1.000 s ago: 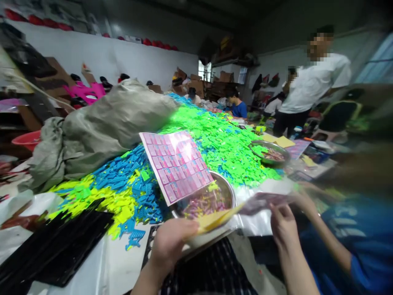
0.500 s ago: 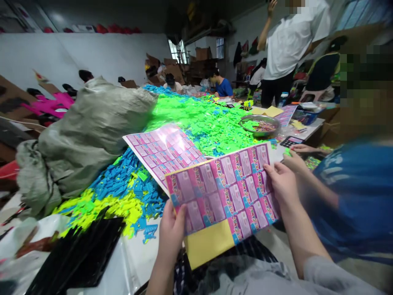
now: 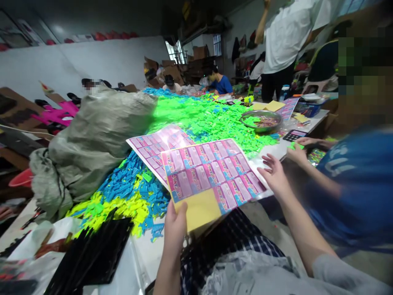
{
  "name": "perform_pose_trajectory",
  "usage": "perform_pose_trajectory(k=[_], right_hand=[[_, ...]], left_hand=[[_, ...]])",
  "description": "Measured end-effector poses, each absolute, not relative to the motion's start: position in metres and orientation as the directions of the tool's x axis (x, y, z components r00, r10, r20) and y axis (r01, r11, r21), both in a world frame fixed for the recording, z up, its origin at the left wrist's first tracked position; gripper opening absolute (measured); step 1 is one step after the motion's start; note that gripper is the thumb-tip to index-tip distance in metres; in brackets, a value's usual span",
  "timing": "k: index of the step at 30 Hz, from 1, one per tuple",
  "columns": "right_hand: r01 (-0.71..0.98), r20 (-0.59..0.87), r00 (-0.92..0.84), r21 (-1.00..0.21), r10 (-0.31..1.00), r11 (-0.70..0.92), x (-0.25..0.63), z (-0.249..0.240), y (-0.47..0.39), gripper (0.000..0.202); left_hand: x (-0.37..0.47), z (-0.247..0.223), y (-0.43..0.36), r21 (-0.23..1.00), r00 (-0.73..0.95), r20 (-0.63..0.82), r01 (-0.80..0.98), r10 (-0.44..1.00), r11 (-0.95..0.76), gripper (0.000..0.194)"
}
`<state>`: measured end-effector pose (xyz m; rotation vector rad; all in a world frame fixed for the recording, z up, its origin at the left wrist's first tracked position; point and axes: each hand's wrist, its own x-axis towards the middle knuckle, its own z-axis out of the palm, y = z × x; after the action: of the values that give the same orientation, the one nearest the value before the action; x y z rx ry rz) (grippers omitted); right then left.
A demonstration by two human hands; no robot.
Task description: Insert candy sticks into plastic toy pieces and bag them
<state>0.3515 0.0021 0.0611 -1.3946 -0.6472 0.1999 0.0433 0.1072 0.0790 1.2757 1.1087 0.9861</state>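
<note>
A pink and purple sticker sheet (image 3: 208, 177) printed "TOY CANDY" is tilted in front of me. Part of its yellow backing shows bare along the lower left. My left hand (image 3: 175, 221) pinches that sheet at its lower left corner, thumb on top. Just off the sheet's right edge, my right hand (image 3: 274, 175) has its fingers apart and nothing visible in it. Behind the held sheet lies a second sticker sheet (image 3: 145, 148), partly covered by it. A heap of green plastic pieces (image 3: 196, 110) spreads beyond, with blue pieces (image 3: 130, 176) and yellow pieces (image 3: 113, 207) nearer on the left.
A large grey-green sack (image 3: 95, 135) leans over the heap's left side. Black flat pieces (image 3: 101, 254) lie at front left. A metal bowl (image 3: 260, 121) and a calculator (image 3: 294, 135) sit at right. A co-worker in a blue shirt (image 3: 356, 184) works close on my right.
My right hand has let go of the sheet's right side and its fingers have spread. The sheet has tipped flatter, still held by my left hand. The view has shifted slightly.
</note>
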Motion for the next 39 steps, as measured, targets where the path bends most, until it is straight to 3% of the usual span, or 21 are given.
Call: perform_pose_trajectory(k=[3, 6, 8, 13, 19, 22, 24, 27, 30, 35, 37, 39], right_hand=[[0.626, 0.522, 0.470, -0.766, 0.712, 0.148, 0.323, 0.068, -0.004, 0.059], [0.726, 0.429, 0.010, -0.624, 0.903, 0.288, 0.291, 0.064, -0.003, 0.053], [0.751, 0.340, -0.103, -0.590, 0.935, 0.297, 0.277, 0.054, 0.002, 0.049], [0.812, 0.274, -0.056, -0.547, 0.960, 0.203, 0.269, 0.017, 0.021, 0.033], [0.811, 0.286, 0.007, -0.562, 0.958, 0.161, 0.272, 0.003, 0.033, 0.024], [0.791, 0.245, 0.044, -0.600, 0.969, 0.116, 0.271, 0.001, 0.038, 0.022], [0.778, 0.209, 0.041, -0.620, 0.977, 0.100, 0.273, 0.001, 0.042, 0.021], [0.766, 0.158, 0.012, -0.636, 0.987, 0.093, 0.278, 0.002, 0.050, 0.019], [0.772, 0.126, -0.040, -0.626, 0.991, 0.110, 0.281, 0.005, 0.054, 0.016], [0.791, 0.114, -0.060, -0.601, 0.992, 0.117, 0.276, 0.011, 0.053, 0.006], [0.741, 0.119, 0.005, -0.667, 0.993, 0.076, 0.274, 0.011, 0.054, 0.006], [0.592, 0.117, 0.132, -0.806, 0.984, 0.016, 0.274, 0.010, 0.057, 0.006]], left_hand=[[0.050, 0.069, 0.119, 0.994, 0.199, -0.109, 0.021, 0.974, 0.107, 0.045], [0.058, 0.049, 0.134, 0.979, 0.246, -0.199, 0.015, 0.949, 0.202, 0.040], [0.063, 0.037, 0.142, 0.965, 0.288, -0.251, -0.005, 0.924, 0.263, 0.038], [0.075, 0.028, 0.135, 0.930, 0.303, -0.295, -0.129, 0.906, 0.345, 0.033], [0.082, 0.015, 0.089, 0.935, 0.158, -0.221, -0.245, 0.962, 0.255, 0.040], [0.084, -0.005, 0.063, 0.981, 0.079, -0.171, -0.083, 0.982, 0.178, 0.050], [0.086, -0.015, 0.048, 0.984, 0.079, 0.014, 0.177, 0.997, -0.028, 0.054], [0.091, -0.019, 0.035, 0.746, 0.336, 0.241, 0.536, 0.911, -0.395, 0.057], [0.096, -0.014, 0.035, 0.532, 0.508, 0.156, 0.680, 0.847, -0.505, 0.060], [0.095, -0.008, 0.044, 0.408, 0.533, 0.075, 0.755, 0.842, -0.514, 0.070], [0.093, -0.007, 0.045, 0.402, 0.538, 0.079, 0.754, 0.840, -0.520, 0.073], [0.091, -0.007, 0.045, 0.401, 0.535, 0.086, 0.754, 0.841, -0.520, 0.072]])
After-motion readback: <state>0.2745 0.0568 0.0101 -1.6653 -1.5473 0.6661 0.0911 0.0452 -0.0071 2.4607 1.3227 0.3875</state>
